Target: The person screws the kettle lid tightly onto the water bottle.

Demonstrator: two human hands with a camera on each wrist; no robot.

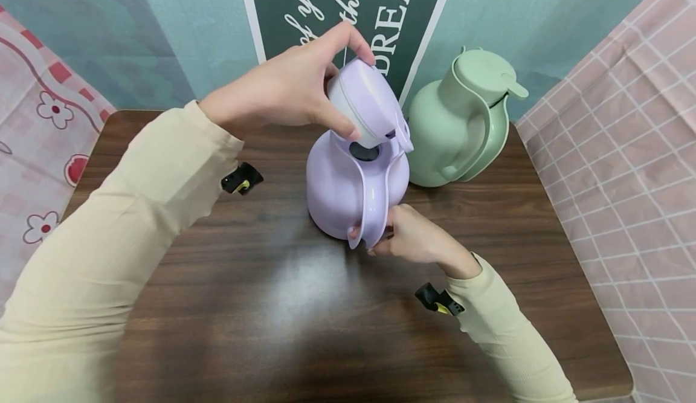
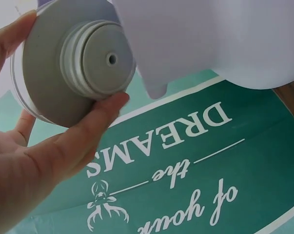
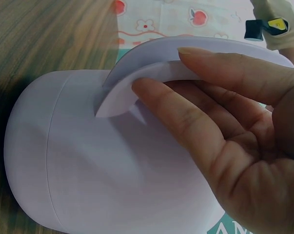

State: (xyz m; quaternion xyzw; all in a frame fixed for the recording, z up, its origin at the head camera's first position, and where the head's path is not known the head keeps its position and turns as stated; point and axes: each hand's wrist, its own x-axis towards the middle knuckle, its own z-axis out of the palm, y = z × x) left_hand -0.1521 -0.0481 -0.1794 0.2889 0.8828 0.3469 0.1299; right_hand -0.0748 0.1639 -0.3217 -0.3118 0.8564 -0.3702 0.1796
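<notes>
Our left hand (image 1: 288,86) holds the lid (image 1: 371,98), off the jug (image 1: 333,182) but not down; our right hand (image 1: 414,235) grips the near handle (image 1: 374,200).

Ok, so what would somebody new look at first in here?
Probably the purple jug on the wooden table: the left hand holds its lid tilted over the open neck, while the right hand grips the handle. Next might come the green jug standing behind it to the right, and the dark green lettered poster at the back.
</notes>
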